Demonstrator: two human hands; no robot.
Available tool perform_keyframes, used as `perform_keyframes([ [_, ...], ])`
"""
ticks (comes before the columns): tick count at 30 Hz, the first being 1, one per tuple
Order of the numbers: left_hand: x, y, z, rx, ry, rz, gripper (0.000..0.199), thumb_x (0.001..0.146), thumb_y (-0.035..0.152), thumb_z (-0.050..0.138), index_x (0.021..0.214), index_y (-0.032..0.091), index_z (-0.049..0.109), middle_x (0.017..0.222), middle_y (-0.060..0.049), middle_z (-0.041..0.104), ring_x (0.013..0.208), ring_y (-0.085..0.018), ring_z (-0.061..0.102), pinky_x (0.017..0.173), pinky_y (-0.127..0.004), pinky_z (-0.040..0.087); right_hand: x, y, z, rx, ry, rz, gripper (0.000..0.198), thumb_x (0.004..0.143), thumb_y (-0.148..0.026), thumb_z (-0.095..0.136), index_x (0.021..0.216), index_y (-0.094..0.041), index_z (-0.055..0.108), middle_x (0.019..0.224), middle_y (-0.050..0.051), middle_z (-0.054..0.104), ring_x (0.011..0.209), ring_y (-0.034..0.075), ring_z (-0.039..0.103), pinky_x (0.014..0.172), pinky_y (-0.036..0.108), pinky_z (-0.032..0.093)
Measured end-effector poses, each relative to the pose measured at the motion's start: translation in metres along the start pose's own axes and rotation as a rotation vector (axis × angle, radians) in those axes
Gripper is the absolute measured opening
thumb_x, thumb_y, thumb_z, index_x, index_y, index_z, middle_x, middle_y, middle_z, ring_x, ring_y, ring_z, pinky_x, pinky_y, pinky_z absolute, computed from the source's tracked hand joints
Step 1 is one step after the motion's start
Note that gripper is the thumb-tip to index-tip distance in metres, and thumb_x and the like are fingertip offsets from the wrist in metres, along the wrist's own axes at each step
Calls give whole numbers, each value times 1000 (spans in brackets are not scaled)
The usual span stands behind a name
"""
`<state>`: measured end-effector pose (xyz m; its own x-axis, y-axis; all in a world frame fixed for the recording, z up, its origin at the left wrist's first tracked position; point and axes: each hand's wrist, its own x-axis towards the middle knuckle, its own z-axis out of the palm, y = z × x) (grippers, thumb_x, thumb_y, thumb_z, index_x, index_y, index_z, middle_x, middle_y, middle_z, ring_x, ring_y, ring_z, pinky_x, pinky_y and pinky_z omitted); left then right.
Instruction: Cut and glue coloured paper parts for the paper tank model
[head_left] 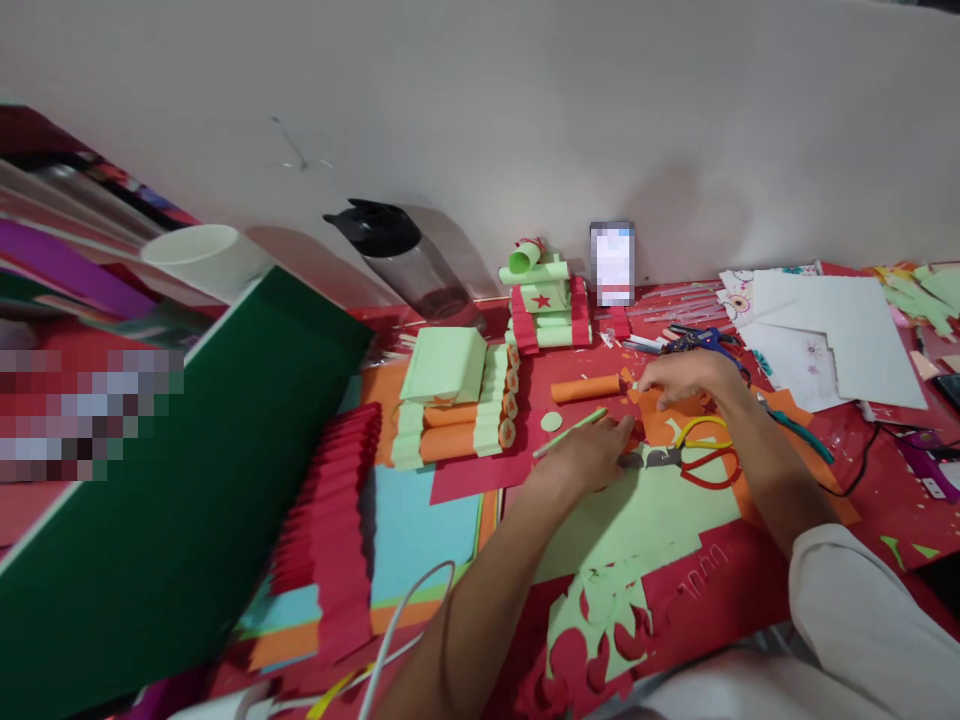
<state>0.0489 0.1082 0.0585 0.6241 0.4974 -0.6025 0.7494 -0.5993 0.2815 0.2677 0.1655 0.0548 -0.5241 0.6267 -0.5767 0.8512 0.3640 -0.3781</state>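
Observation:
My left hand (596,453) lies low over the pale green paper (645,520), fingers stretched to the right and apart. A thin green stick (559,440), perhaps a pencil, runs beside its knuckles; whether the hand touches it is unclear. Yellow-and-red-handled scissors (701,455) lie just right of it, blades toward the fingers. My right hand (691,377) is closed, its fingertips pinched near the right end of a rolled orange paper tube (586,388). What those fingertips hold is too small to make out. A pale green paper disc (551,422) lies below the tube.
A paper tank model (541,302) and a green-and-orange paper model (454,395) stand left of the hands. A dark green board (187,480), a bottle (416,265), pleated red paper (337,540) and a white cable (397,615) are farther left. A phone (613,265) leans on the wall.

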Motion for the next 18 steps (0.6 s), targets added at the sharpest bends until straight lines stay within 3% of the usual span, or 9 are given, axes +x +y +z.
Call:
perform_keyframes([
  [5,3,-3,2,2,1,65,51,86,17,69,135,19,59,135,-19,69,126,-37,67,89,-39,56,-1,-5,-1,-62,-20,41,28,83,-24,84,110,-19,79,101,6,79,88,23,71,72,28,46],
  [12,10,-7,10,21,15,99,54,83,20,71,136,21,59,138,-19,68,127,-37,67,94,-41,56,4,-16,2,-112,-35,29,42,87,-20,79,129,-20,74,136,11,72,116,28,69,78,28,46],
  [18,4,3,6,34,33,57,59,84,15,68,141,19,56,139,-21,67,131,-38,64,99,-45,56,6,-14,3,-128,-53,32,15,92,-22,77,105,-17,76,102,8,76,89,23,69,67,29,40],
])
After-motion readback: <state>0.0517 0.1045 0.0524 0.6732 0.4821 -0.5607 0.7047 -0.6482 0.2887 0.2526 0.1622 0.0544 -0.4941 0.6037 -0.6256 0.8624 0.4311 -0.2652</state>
